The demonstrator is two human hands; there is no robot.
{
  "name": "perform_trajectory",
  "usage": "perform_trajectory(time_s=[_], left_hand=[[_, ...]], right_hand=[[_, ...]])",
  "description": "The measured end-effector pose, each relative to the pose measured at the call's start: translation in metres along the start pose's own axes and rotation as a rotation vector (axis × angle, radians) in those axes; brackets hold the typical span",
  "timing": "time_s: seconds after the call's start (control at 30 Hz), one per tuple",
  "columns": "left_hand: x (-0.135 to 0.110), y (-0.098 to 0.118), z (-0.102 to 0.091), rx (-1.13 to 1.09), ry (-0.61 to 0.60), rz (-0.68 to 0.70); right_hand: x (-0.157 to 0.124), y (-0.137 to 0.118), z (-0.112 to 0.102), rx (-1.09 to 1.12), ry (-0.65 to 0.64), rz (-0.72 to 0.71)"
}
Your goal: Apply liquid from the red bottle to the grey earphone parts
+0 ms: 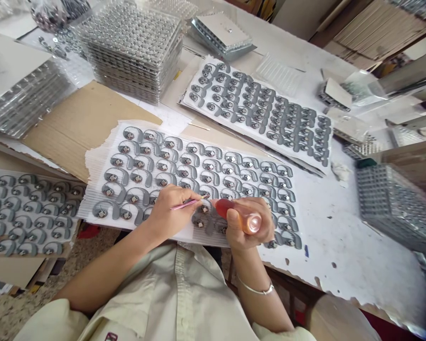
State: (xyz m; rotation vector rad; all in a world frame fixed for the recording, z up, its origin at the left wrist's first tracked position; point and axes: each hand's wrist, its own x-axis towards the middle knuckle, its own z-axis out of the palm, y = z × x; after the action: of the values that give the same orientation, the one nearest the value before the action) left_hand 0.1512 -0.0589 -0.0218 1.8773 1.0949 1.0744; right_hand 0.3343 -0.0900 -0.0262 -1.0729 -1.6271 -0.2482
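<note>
My left hand (173, 208) pinches a thin pink stick (184, 204) over the middle of a ribbed white sheet (101, 151). Rows of grey hook-shaped parts (208, 177), each with a small round metal piece, lie on this sheet. Wrapped in my right hand (252, 227) is a small translucent orange-red bottle (239, 213), tilted, its red narrow end pointing left at the parts near my left fingertips. Whether that end touches a part I cannot tell. My fingers hide some parts beneath them.
Behind lies a second sheet of grey parts (259, 106); a third sheet (24, 213) is at lower left. Stacked clear plastic trays (128, 52) stand at the back left, more trays (394, 203) at the right. A white-tipped stick (199, 126) rests behind the near sheet.
</note>
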Motion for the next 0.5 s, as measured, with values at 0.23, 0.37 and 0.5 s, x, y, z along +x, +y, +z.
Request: perform_trajectory(time_s=[0.23,0.37,0.5], left_hand=[[0.0005,0.0014,0.0002,0.011,0.013,0.005],[0.0005,0.003,-0.0007,0.039,0.017,0.006],[0.0,0.0043,-0.0011,0.058,0.023,0.02]], right_hand=[[0.0001,0.001,-0.0006,0.009,-0.009,0.002],[0.0021,-0.0009,0.0007,-0.008,-0.018,0.014],[0.0084,-0.0052,-0.0023,0.031,-0.01,0.115]])
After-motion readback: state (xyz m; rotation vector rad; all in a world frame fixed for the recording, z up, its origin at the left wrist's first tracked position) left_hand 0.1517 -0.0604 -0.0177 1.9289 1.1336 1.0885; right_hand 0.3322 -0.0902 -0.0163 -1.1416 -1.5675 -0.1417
